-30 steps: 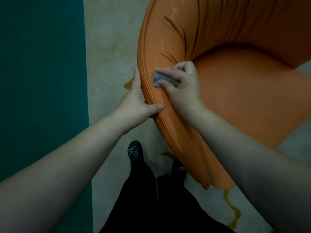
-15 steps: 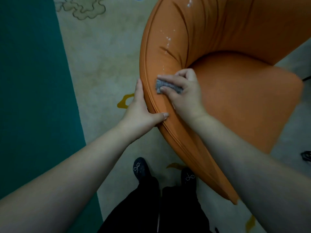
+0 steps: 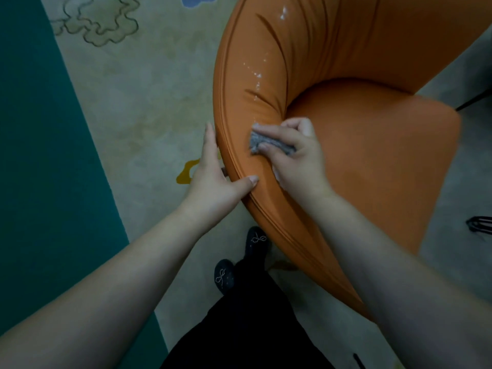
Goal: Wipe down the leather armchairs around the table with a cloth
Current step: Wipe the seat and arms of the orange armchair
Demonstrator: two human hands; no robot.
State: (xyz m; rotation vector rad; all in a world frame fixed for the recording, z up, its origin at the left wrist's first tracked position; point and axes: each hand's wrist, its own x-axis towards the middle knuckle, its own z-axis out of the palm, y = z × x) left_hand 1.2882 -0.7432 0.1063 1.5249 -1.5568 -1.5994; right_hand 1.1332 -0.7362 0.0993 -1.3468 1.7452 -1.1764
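Two hands on the orange armchair (image 3: 372, 161): left hand (image 3: 215, 179) braces the back rim, fingers straight; right hand (image 3: 295, 153) fingers pinch the grey cloth (image 3: 269, 142) against the inner backrest. Risk: droplets (image 3: 257, 73) above get missed, or cloth bunches and smears. No containers visible.

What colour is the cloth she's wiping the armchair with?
Grey. The cloth shows in the head view, held in the right hand against the orange armchair.

Bare forearms, no sleeves, black trousers (image 3: 247, 326), 2 black shoes (image 3: 224, 275) with sparkly bow trim
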